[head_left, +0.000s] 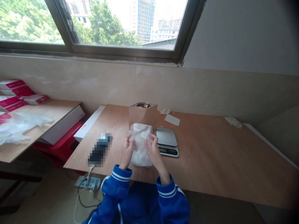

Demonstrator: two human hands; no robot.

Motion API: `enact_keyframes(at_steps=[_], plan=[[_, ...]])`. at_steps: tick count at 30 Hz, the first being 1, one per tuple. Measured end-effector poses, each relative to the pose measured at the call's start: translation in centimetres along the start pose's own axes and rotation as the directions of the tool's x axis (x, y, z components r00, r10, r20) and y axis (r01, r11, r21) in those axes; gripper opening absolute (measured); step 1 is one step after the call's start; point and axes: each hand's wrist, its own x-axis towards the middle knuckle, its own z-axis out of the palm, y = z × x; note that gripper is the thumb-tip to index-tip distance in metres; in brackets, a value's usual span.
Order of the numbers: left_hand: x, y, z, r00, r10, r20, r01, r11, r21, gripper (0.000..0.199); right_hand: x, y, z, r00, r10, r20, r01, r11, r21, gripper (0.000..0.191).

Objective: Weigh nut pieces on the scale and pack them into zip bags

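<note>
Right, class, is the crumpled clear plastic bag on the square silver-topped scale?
No, the left hand and right hand hold the bag beside the scale, whose plate is bare.

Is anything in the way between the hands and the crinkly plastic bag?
Nothing visible is in the way: the left hand and right hand touch the plastic bag, one on each side. The scale sits to its right, not between.
</note>
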Motion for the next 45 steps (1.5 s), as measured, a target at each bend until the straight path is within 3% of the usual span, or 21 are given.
enact_keyframes(at_steps=[3, 4, 6, 8, 10, 13, 17, 21, 27, 29, 33, 36, 39, 45], plan=[[-0.1, -0.8, 1.9, 0.999, 0.045, 0.002, -0.044, 0.980, 0.196, 0.041, 0.0, 1.6, -0.6, 0.982, 0.122, -0.143, -0.124, 0.992, -0.005, 0.053], [-0.2, -1.2, 2.2, 0.995, 0.093, -0.021, -0.082, 0.951, 0.297, 0.045, 0.0, 1.8, -0.8, 0.972, 0.089, -0.217, -0.102, 0.994, -0.051, 0.052], [-0.8, -1.7, 2.6, 0.972, 0.232, -0.042, -0.181, 0.849, 0.497, 0.054, -0.1, 1.7, -1.1, 0.950, -0.097, -0.297, 0.040, 0.980, -0.194, 0.050], [-1.6, -2.2, 2.8, 0.933, 0.358, 0.034, -0.299, 0.719, 0.627, 0.059, 0.1, 1.2, -1.1, 0.937, -0.284, -0.203, 0.203, 0.916, -0.347, 0.048], [-2.2, -2.9, 3.0, 0.898, 0.399, 0.184, -0.406, 0.595, 0.693, 0.060, 0.7, 0.9, -0.8, 0.932, -0.362, -0.028, 0.309, 0.831, -0.463, 0.047], [-2.3, -4.8, 3.3, 0.879, 0.334, 0.341, -0.466, 0.451, 0.761, 0.060, 2.0, 2.2, 0.0, 0.933, -0.324, 0.159, 0.353, 0.729, -0.586, 0.046], [-1.7, -6.8, 3.4, 0.873, 0.286, 0.395, -0.479, 0.347, 0.807, 0.063, 2.7, 5.7, 1.2, 0.959, -0.202, 0.197, 0.282, 0.667, -0.690, 0.050], [-1.4, -7.1, 3.3, 0.881, 0.272, 0.387, -0.462, 0.321, 0.827, 0.063, 2.5, 6.9, 2.2, 0.966, -0.170, 0.194, 0.258, 0.631, -0.732, 0.056], [-1.3, -6.2, 3.0, 0.891, 0.213, 0.400, -0.452, 0.348, 0.821, 0.062, 1.5, 5.1, 1.5, 0.952, -0.222, 0.211, 0.306, 0.643, -0.702, 0.053], [-1.7, -5.5, 3.1, 0.888, 0.243, 0.389, -0.455, 0.352, 0.818, 0.059, 0.3, 5.0, 0.2, 0.953, -0.277, 0.122, 0.285, 0.687, -0.668, 0.048], [-2.8, -3.9, 4.2, 0.833, 0.320, 0.451, -0.548, 0.374, 0.748, 0.054, -2.5, 6.5, -4.1, 0.936, -0.283, -0.211, 0.113, 0.806, -0.581, 0.040], [-3.2, -3.9, 4.9, 0.831, 0.277, 0.482, -0.556, 0.398, 0.730, 0.052, -3.6, 8.3, -7.4, 0.907, -0.261, -0.330, 0.019, 0.809, -0.588, 0.038], [-2.8, -4.7, 4.5, 0.864, 0.206, 0.460, -0.503, 0.390, 0.771, 0.053, -3.7, 9.4, -9.3, 0.924, -0.258, -0.281, 0.015, 0.760, -0.649, 0.038], [-2.3, -5.3, 2.1, 0.888, 0.162, 0.431, -0.460, 0.303, 0.835, 0.054, -3.4, 9.0, -9.9, 0.960, -0.191, -0.206, -0.027, 0.666, -0.745, 0.037]])
